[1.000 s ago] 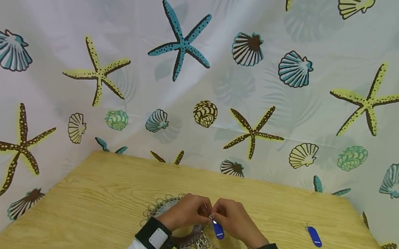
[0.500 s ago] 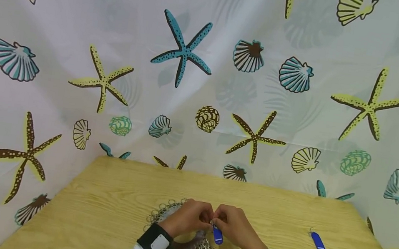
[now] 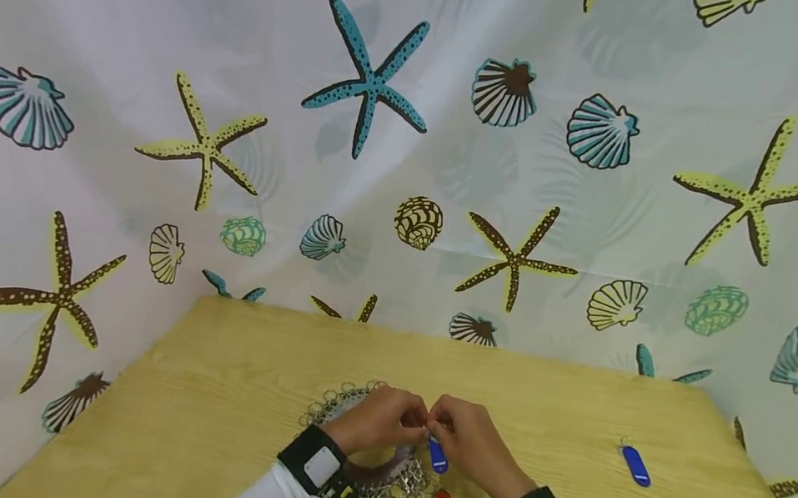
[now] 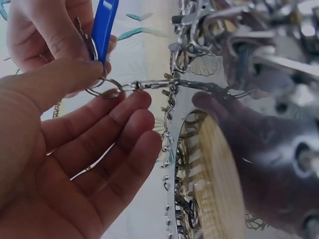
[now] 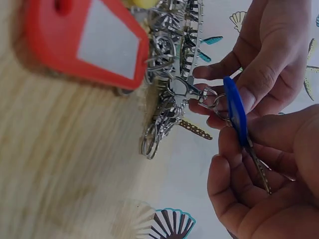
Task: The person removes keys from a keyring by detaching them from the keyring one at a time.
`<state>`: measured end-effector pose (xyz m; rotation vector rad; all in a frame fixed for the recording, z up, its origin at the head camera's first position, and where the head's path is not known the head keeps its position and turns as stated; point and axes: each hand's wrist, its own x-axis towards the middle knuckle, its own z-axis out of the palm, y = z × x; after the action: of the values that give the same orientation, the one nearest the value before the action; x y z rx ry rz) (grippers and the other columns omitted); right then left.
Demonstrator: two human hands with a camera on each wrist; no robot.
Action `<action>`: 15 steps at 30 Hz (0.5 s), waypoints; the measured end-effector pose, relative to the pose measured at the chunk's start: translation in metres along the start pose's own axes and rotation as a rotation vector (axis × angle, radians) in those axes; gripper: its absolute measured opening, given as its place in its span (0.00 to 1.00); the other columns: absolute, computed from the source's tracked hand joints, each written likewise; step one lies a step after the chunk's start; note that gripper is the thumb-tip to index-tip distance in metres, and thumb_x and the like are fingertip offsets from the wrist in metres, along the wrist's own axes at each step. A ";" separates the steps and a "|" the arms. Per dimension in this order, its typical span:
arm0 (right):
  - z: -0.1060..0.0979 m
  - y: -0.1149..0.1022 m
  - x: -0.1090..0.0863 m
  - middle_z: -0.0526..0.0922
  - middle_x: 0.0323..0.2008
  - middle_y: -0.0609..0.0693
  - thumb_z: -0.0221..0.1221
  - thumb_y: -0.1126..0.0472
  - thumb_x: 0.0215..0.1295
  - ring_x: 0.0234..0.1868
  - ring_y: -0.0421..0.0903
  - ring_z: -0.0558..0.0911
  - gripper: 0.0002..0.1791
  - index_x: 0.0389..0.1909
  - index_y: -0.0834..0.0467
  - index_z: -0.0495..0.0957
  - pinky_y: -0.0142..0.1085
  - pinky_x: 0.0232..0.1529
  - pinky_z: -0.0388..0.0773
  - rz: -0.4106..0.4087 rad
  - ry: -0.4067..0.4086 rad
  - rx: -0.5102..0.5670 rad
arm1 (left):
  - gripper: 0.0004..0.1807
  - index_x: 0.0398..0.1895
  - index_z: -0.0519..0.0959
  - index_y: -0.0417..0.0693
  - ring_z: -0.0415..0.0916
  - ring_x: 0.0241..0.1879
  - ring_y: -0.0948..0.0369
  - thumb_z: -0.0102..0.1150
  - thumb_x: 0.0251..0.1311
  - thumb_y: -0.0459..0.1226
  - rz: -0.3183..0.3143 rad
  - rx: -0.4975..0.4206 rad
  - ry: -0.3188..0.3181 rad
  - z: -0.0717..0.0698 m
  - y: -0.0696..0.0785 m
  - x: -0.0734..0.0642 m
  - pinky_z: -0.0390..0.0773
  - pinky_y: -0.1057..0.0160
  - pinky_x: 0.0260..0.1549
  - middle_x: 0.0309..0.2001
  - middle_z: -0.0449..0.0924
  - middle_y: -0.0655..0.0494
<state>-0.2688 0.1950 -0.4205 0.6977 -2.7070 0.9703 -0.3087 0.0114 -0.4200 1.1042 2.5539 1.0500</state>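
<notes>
Tabletop, near-edge side: looks like I'm mid-hookup, tag ring to metal hoop.
Left hand pinching the split ring, right hand grasping the blue key tag, which is up between my hands at the hoop's right side. Next, I'd say: steady ring, get it seated on the swivel clasp. Head view alone gets the second blue tag toward the right edge; it hides the key under my fingers, which right wrist shows. Left wrist gives the cleanest look at the split ring.
</notes>
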 end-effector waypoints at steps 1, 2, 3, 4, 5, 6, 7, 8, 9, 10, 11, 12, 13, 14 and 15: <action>0.000 0.000 0.000 0.81 0.29 0.43 0.61 0.68 0.64 0.28 0.34 0.77 0.06 0.31 0.54 0.77 0.30 0.30 0.75 -0.001 0.003 -0.003 | 0.05 0.39 0.82 0.48 0.77 0.29 0.71 0.62 0.64 0.38 0.002 -0.002 -0.006 -0.001 -0.001 0.001 0.76 0.72 0.31 0.31 0.82 0.63; 0.000 -0.001 0.000 0.81 0.29 0.42 0.61 0.67 0.64 0.29 0.34 0.77 0.05 0.31 0.54 0.77 0.30 0.30 0.75 0.003 0.005 -0.004 | 0.04 0.38 0.83 0.48 0.77 0.29 0.71 0.62 0.63 0.38 0.005 -0.003 -0.008 -0.001 -0.001 0.002 0.76 0.72 0.31 0.30 0.82 0.63; 0.000 -0.001 0.000 0.81 0.29 0.43 0.61 0.67 0.64 0.29 0.34 0.77 0.05 0.31 0.54 0.77 0.30 0.31 0.75 0.007 0.008 -0.003 | 0.04 0.38 0.83 0.48 0.77 0.29 0.71 0.63 0.63 0.37 0.006 -0.005 -0.008 -0.001 -0.002 0.003 0.76 0.72 0.31 0.31 0.82 0.63; 0.000 -0.001 -0.001 0.81 0.30 0.43 0.61 0.67 0.64 0.30 0.35 0.77 0.05 0.31 0.54 0.77 0.30 0.31 0.76 0.011 0.011 -0.004 | 0.04 0.37 0.83 0.48 0.77 0.29 0.72 0.63 0.62 0.37 0.005 -0.010 -0.009 -0.001 -0.003 0.003 0.76 0.72 0.31 0.31 0.82 0.63; 0.001 -0.002 -0.002 0.81 0.30 0.42 0.62 0.67 0.64 0.31 0.35 0.78 0.05 0.32 0.54 0.77 0.31 0.32 0.76 0.015 0.015 -0.006 | 0.03 0.37 0.82 0.48 0.78 0.29 0.72 0.64 0.62 0.37 0.005 -0.014 -0.008 0.000 -0.004 0.003 0.76 0.72 0.31 0.30 0.82 0.63; 0.002 -0.002 -0.003 0.81 0.30 0.42 0.62 0.68 0.64 0.31 0.35 0.78 0.06 0.31 0.54 0.77 0.31 0.33 0.76 0.020 0.019 -0.004 | 0.03 0.37 0.82 0.49 0.78 0.29 0.72 0.64 0.61 0.36 0.004 -0.023 -0.007 0.001 -0.005 0.003 0.77 0.73 0.31 0.30 0.82 0.63; 0.002 -0.002 -0.003 0.81 0.30 0.42 0.62 0.68 0.64 0.31 0.35 0.78 0.06 0.31 0.54 0.77 0.31 0.33 0.77 0.025 0.023 -0.002 | 0.03 0.37 0.82 0.49 0.78 0.29 0.72 0.65 0.60 0.36 0.003 -0.031 -0.004 0.001 -0.006 0.003 0.77 0.72 0.30 0.30 0.82 0.63; 0.003 -0.003 -0.004 0.81 0.30 0.42 0.62 0.68 0.63 0.31 0.36 0.78 0.06 0.31 0.54 0.77 0.32 0.34 0.77 0.031 0.027 0.001 | 0.03 0.36 0.82 0.49 0.78 0.28 0.72 0.66 0.60 0.36 0.003 -0.033 0.002 0.002 -0.006 0.003 0.77 0.73 0.30 0.30 0.82 0.64; 0.004 -0.003 -0.005 0.81 0.30 0.42 0.62 0.68 0.63 0.31 0.36 0.78 0.06 0.31 0.54 0.77 0.32 0.34 0.77 0.035 0.031 0.002 | 0.03 0.35 0.82 0.49 0.78 0.28 0.72 0.66 0.59 0.36 0.008 -0.033 0.008 0.002 -0.007 0.002 0.77 0.73 0.29 0.29 0.82 0.64; 0.005 -0.003 -0.006 0.81 0.30 0.43 0.62 0.68 0.63 0.31 0.36 0.78 0.06 0.31 0.54 0.77 0.32 0.34 0.77 0.037 0.034 0.006 | 0.03 0.35 0.82 0.50 0.77 0.27 0.73 0.66 0.58 0.35 0.015 -0.031 0.015 0.003 -0.008 0.002 0.77 0.73 0.29 0.29 0.82 0.64; 0.006 -0.003 -0.006 0.81 0.30 0.42 0.62 0.68 0.63 0.32 0.36 0.78 0.06 0.31 0.55 0.77 0.32 0.35 0.77 0.038 0.038 0.011 | 0.04 0.34 0.81 0.50 0.77 0.27 0.73 0.67 0.58 0.35 0.024 -0.025 0.022 0.003 -0.008 0.001 0.76 0.73 0.29 0.29 0.82 0.64; 0.007 -0.003 -0.007 0.81 0.30 0.43 0.62 0.68 0.63 0.32 0.36 0.79 0.06 0.31 0.55 0.77 0.32 0.35 0.78 0.039 0.041 0.019 | 0.04 0.34 0.81 0.50 0.77 0.27 0.73 0.67 0.57 0.35 0.032 -0.020 0.029 0.004 -0.009 0.001 0.76 0.73 0.29 0.29 0.81 0.65; 0.008 -0.003 -0.008 0.81 0.30 0.43 0.62 0.68 0.63 0.32 0.36 0.79 0.05 0.32 0.55 0.77 0.32 0.35 0.78 0.038 0.045 0.024 | 0.04 0.33 0.81 0.51 0.77 0.27 0.74 0.67 0.57 0.35 0.044 -0.013 0.035 0.004 -0.009 0.000 0.76 0.74 0.29 0.29 0.81 0.65; 0.008 -0.003 -0.008 0.81 0.30 0.43 0.62 0.68 0.63 0.32 0.37 0.79 0.05 0.32 0.55 0.78 0.32 0.35 0.78 0.035 0.048 0.028 | 0.04 0.33 0.81 0.51 0.76 0.27 0.74 0.67 0.57 0.35 0.054 -0.007 0.038 0.004 -0.010 -0.001 0.76 0.74 0.29 0.29 0.81 0.65; 0.009 -0.003 -0.009 0.81 0.29 0.43 0.62 0.68 0.63 0.32 0.36 0.79 0.04 0.32 0.56 0.78 0.32 0.35 0.78 0.030 0.050 0.032 | 0.04 0.32 0.81 0.51 0.76 0.27 0.74 0.67 0.57 0.34 0.064 -0.005 0.040 0.004 -0.010 -0.001 0.76 0.74 0.29 0.29 0.81 0.65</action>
<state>-0.2597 0.1902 -0.4287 0.6314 -2.6712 1.0265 -0.3118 0.0082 -0.4301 1.1827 2.5602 1.1038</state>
